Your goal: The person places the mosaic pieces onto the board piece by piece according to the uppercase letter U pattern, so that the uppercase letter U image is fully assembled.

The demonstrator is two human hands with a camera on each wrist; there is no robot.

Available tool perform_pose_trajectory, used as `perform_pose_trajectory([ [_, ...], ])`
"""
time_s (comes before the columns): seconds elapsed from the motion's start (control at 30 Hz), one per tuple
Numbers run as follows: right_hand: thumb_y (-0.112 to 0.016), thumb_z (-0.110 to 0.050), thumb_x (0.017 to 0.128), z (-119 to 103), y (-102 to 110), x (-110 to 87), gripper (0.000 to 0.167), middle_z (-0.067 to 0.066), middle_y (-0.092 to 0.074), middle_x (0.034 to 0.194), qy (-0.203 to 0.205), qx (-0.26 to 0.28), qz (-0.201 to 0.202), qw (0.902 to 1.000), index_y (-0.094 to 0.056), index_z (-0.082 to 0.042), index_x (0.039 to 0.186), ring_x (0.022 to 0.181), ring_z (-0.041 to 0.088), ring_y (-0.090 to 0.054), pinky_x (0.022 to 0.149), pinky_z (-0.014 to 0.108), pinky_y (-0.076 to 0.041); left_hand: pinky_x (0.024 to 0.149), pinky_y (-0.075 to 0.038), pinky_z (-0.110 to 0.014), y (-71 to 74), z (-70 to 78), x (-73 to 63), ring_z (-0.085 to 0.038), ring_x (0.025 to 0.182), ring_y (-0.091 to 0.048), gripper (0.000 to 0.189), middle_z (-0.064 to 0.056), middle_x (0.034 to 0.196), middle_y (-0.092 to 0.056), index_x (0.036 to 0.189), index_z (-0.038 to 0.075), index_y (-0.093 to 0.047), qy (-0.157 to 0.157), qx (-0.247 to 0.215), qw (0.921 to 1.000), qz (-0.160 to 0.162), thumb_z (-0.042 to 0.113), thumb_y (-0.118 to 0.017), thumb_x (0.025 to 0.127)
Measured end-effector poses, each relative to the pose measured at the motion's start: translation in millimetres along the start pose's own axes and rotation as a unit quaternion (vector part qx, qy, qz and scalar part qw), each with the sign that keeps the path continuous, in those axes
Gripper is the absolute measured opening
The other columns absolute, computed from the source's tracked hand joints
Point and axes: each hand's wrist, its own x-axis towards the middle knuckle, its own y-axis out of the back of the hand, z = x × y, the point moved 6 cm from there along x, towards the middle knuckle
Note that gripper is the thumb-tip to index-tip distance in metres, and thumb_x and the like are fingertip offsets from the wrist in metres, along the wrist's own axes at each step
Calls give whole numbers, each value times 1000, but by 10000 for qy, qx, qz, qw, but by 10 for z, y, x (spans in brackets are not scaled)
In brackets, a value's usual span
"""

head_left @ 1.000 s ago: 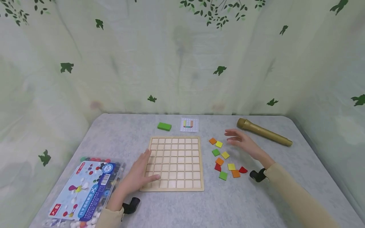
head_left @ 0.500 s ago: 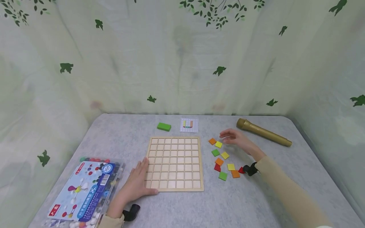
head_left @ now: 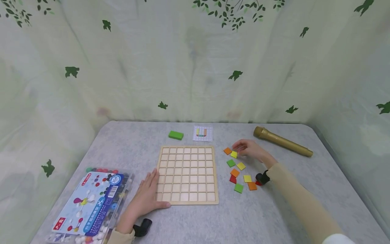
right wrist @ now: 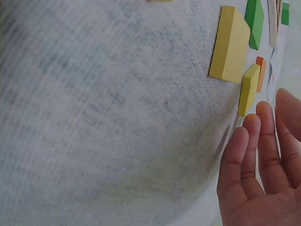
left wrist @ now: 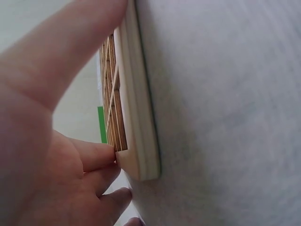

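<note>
A square wooden grid board (head_left: 216,176) lies in the middle of the table. My left hand (head_left: 145,195) rests at its near left corner, thumb along the front edge and straight fingers by the left side; the left wrist view shows the board's pale edge (left wrist: 143,108) close up. Right of the board are flat tiles in several colours. My right hand (head_left: 250,150), fingers slightly bent and nothing between them, is right beside the farthest yellow tile (head_left: 234,154). An orange tile (head_left: 227,151) adjoins that one. In the right wrist view the fingertips are just short of the yellow tile (right wrist: 249,89).
Behind the board are a green block (head_left: 176,135) and a small pattern card (head_left: 202,133). A gold microphone-shaped tube (head_left: 283,141) lies at the back right. At left stands a clear box with a molecule-model label (head_left: 88,203). Green tiles (head_left: 238,188) and red ones (head_left: 233,179) lie nearer.
My right hand has moved left and lower to the farthest yellow tile. My left hand has slid slightly toward the near corner of the board, its thumb now at the front edge.
</note>
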Motion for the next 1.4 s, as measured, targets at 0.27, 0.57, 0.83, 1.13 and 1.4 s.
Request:
perform_pose_trajectory([
  [0.27,-63,9,84,-44,-60,72,29,17,-61,111,-238,-511,126,9983,-62,4,112,91,26,-54,78,33,-49,110,-5,-61,3,7,-7,-47,140,-2,125,-28,155,-6,147,-14,-12,19,12,10000,31,56,-80,67],
  [0.57,-67,11,77,-60,-81,139,26,12,-61,98,-222,-1096,304,9933,-65,2,102,84,25,-52,73,33,-47,110,-5,-62,0,20,-13,-47,140,-3,125,-28,155,-6,146,-14,-13,39,114,9999,95,57,-79,67],
  [0.83,-72,6,77,-24,-66,135,20,8,-56,86,-337,-1388,482,9886,-64,0,94,80,23,-50,71,32,-43,109,-6,-63,-9,26,-16,-49,139,-4,126,-29,154,-7,146,-15,-13,-7,226,9996,139,59,-78,67],
  [1.13,-71,3,79,16,-44,85,15,7,-53,81,-365,-1149,382,9920,-61,-3,88,76,22,-48,67,31,-42,110,-9,-61,24,-5,-29,-47,140,-7,127,-26,155,-8,147,-12,-13,-26,124,9999,26,55,-82,65],
  [1.4,-60,-2,87,-15,-46,76,8,8,-56,88,-540,-469,188,9973,-62,-1,95,81,22,-51,72,31,-44,110,-10,-60,26,-10,-22,-46,140,-8,125,-26,156,-9,148,-11,-13,42,124,9999,38,52,-83,65],
])
